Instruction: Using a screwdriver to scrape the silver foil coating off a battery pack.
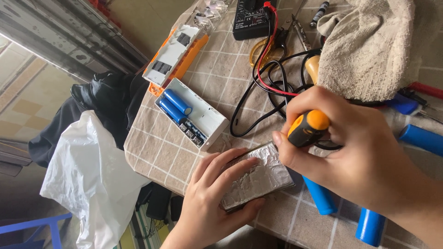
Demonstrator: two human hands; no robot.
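checked tablecloth (221,69): five blue cells (320,195)

Foil-wrapped pack (258,180) at lower centre on table (212,74); open battery case (194,113) lay upper left of it, multimeter (251,18) at top centre, towel (369,46) at upper right, loose cells (369,226) lower right.
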